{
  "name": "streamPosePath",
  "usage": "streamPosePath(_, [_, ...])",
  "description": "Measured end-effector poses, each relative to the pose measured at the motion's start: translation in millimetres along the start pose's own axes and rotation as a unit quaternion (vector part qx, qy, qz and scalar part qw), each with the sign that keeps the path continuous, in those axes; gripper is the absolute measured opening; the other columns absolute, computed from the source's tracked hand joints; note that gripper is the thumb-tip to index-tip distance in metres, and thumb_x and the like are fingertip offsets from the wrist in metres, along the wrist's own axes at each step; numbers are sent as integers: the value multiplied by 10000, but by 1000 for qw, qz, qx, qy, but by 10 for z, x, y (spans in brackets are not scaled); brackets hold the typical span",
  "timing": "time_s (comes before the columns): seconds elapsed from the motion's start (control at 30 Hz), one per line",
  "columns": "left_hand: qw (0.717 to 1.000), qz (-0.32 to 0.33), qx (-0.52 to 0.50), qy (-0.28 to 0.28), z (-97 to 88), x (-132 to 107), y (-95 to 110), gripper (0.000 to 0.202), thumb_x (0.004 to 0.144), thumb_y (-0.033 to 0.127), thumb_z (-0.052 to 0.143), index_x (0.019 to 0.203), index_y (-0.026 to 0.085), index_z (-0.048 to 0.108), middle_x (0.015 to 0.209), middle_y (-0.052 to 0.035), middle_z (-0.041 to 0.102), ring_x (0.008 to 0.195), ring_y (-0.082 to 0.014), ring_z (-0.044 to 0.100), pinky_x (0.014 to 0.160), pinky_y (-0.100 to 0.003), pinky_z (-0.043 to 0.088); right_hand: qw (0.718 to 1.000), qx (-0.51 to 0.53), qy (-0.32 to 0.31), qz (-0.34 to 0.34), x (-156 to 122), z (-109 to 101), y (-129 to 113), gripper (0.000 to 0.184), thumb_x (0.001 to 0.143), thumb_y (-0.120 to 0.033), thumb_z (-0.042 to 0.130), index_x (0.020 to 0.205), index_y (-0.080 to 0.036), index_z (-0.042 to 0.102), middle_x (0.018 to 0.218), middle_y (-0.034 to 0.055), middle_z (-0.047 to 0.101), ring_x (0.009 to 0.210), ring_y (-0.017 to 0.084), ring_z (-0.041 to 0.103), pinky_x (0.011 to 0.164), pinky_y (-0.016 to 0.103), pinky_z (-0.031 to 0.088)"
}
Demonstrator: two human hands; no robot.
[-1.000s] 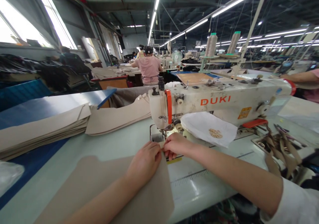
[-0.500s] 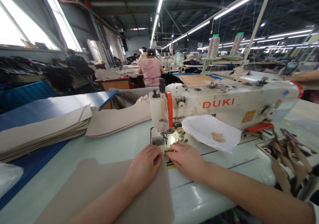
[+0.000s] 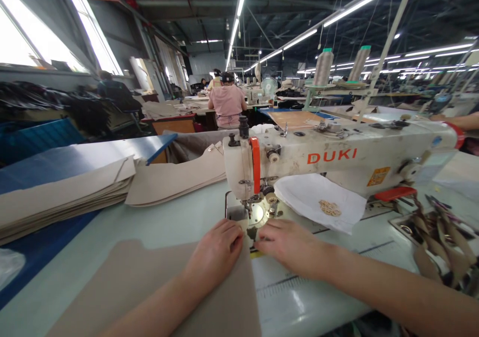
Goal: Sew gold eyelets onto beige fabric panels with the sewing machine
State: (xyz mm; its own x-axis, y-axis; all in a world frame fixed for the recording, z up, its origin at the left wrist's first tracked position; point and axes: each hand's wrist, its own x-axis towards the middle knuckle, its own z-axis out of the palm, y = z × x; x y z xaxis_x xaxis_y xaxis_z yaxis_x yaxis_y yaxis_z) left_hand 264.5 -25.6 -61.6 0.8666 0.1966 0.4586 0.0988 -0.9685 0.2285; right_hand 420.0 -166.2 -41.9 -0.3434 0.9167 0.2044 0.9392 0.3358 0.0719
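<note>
My left hand (image 3: 219, 247) lies on a beige fabric panel (image 3: 149, 272), its fingers curled and closed at the panel's upper right corner, just in front of the presser foot. The panel's near end runs out of view under my forearm. Just right of that corner, my right hand (image 3: 288, 244) rests over the needle plate (image 3: 256, 214) area with bent fingers. Its thumb stands a little apart from the fingers, and nothing shows between them. Both hands are at the needle end of a white sewing machine (image 3: 280, 157) marked DUKI.
Stacked beige panels (image 3: 67, 197) lie on the left, with more panels (image 3: 175, 177) behind. A white cloth (image 3: 310, 197) carrying small gold-coloured pieces sits under the machine arm. Brown straps (image 3: 441, 242) fill a tray at right. A person in pink (image 3: 227, 102) sits ahead.
My right hand has shifted slightly right and nearer to me, off the fabric corner, uncovering more of the metal plate. My left hand and the panel have hardly moved.
</note>
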Motion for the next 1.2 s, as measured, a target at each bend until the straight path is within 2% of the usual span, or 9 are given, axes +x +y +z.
streamPosePath(0.1, [1000,2,0,-3,-2,-3,-4,180,826,94,475,702,192,560,730,-28,631,737,-182,576,690,-294,494,999,-13,-2,-41,-42,-42,-58,133,888,-158,548,1013,-152,590,921,43,599,919,203,503,813,306,417])
streamPosePath(0.17, [1000,4,-1,-4,-5,-5,-1,185,834,98,468,704,193,558,729,-26,629,733,-181,574,688,-294,495,998,-17,12,-52,-17,1,-106,145,884,-160,553,1026,-146,582,965,51,602,957,206,496,865,321,408])
streamPosePath(0.3, [1000,-1,4,-4,-2,-17,4,202,849,94,445,706,192,549,722,-27,621,729,-181,572,676,-297,496,997,-4,73,-20,99,176,-177,82,896,-219,550,911,-151,592,914,48,604,942,195,503,914,326,400])
streamPosePath(0.4, [1000,8,0,4,13,-25,-2,195,862,124,456,701,194,542,711,-23,615,718,-179,572,666,-297,500,995,12,104,-2,149,271,-205,92,898,-232,549,916,-152,588,928,51,613,948,188,509,919,320,405])
streamPosePath(0.53, [1000,21,0,21,36,-38,-15,204,880,131,437,718,197,542,713,-18,617,716,-176,575,664,-294,504,996,26,77,-28,138,337,-217,80,917,-198,523,903,-169,596,935,26,635,928,167,533,886,296,421])
streamPosePath(0.7, [999,30,14,21,54,-61,-34,215,904,133,405,760,192,554,722,-21,616,709,-178,569,662,-298,505,995,46,84,-28,107,400,-204,93,924,-211,517,922,-172,601,989,23,645,947,157,542,866,286,427])
streamPosePath(1.2, [999,42,12,23,47,-33,-11,250,939,170,377,766,188,557,741,-23,626,726,-168,574,681,-292,509,994,67,86,-24,112,379,-209,100,930,-213,516,910,-170,605,974,34,651,938,160,547,889,279,422])
